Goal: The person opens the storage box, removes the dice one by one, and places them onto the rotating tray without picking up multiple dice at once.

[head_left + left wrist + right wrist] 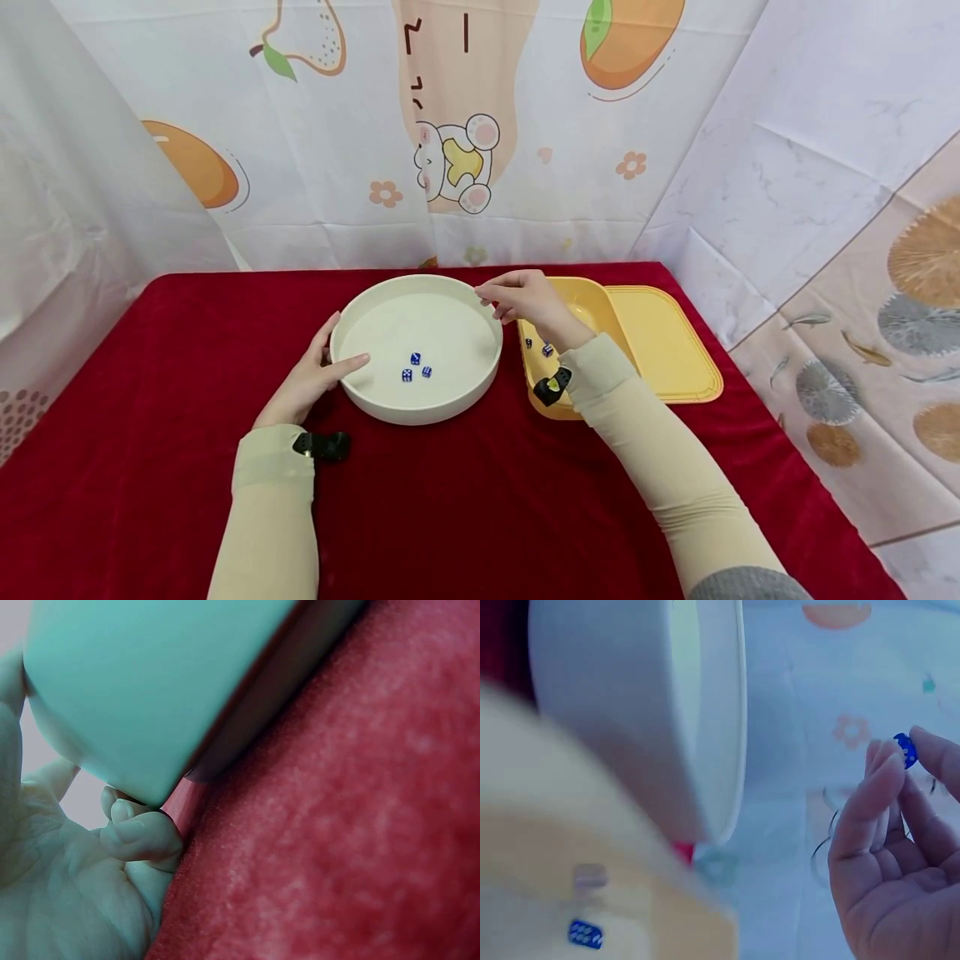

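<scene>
Three blue dice (416, 358) with white pips lie together inside a round white tray (420, 414). My left hand (307, 379) grips the tray's left side, thumb over the rim and fingers along the outer wall and underside, as the left wrist view shows. Above the tray's right rim, my right hand (528, 298) pinches another blue die (905, 751) between thumb and fingertips; the right wrist view shows it best. Below the right wrist stands a yellow box (588, 300) with blue dice (547, 349) inside, partly hidden by the forearm.
Right of the box lies a flat yellow lid (667, 346). A red cloth (450, 508) covers the table. Printed curtains (337, 150) hang along the back and right edges. Both wrists carry black straps with small devices (322, 446).
</scene>
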`<action>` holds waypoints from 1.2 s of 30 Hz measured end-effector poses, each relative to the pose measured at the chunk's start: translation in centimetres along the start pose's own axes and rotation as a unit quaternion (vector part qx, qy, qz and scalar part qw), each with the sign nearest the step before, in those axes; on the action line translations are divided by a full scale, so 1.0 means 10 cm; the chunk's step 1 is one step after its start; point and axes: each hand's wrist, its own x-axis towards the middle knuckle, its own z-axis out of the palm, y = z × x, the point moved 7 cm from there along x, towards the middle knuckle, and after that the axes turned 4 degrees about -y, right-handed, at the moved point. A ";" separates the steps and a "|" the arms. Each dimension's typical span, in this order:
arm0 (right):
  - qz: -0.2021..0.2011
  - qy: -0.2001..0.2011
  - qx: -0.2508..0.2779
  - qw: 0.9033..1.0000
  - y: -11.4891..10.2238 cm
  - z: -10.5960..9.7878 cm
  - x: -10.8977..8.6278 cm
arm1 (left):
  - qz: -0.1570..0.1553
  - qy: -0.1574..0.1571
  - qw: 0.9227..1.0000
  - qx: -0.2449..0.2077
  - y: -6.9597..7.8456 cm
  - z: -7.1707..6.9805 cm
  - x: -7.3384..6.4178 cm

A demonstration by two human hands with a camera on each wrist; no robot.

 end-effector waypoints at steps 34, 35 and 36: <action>0.046 -0.078 0.052 0.994 0.33 0.88 0.01 | 0.006 -0.007 1.000 0.000 0.03 0.01 -0.03; 0.049 -0.078 0.053 0.994 0.35 0.89 0.02 | 0.005 -0.006 1.000 0.001 0.02 0.01 -0.02; 0.050 -0.077 0.053 0.994 0.36 0.89 0.03 | 0.003 -0.006 1.000 0.003 0.02 0.00 -0.01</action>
